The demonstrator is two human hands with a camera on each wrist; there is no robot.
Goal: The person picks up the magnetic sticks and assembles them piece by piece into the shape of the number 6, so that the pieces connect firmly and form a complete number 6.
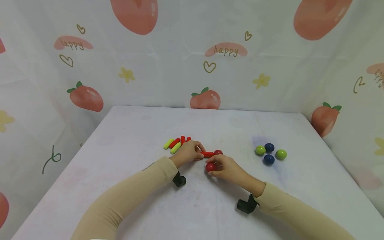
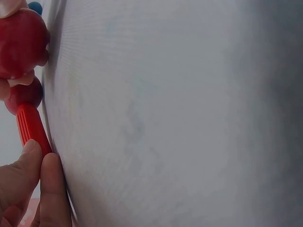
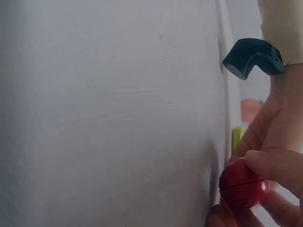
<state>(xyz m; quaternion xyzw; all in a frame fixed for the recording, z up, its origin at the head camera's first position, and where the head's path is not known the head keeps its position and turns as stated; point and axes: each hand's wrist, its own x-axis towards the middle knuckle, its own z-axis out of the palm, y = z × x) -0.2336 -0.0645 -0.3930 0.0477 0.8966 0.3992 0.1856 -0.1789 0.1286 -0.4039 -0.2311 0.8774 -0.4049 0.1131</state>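
Between thumb and fingertips, my left hand [image 1: 186,153] pinches one end of a ridged red stick [image 1: 207,154], which lies low along the table. The stick's other end meets a dark red ball [image 1: 218,152] in the left wrist view. My right hand [image 1: 228,169], just nearer the front, grips a second red ball [image 1: 210,167] with thumb and fingers. A thin seam runs round this ball [image 3: 242,184] in the right wrist view. Both hands are close together near the middle of the white table [image 1: 144,206].
Left of my left hand lie two yellow-green sticks [image 1: 175,148] and several red sticks [image 1: 174,143], partly hidden by that hand. Two green balls [image 1: 281,154] and two dark blue balls [image 1: 268,159] sit grouped at the right. A printed cloth [image 1: 168,66] hangs behind the table.
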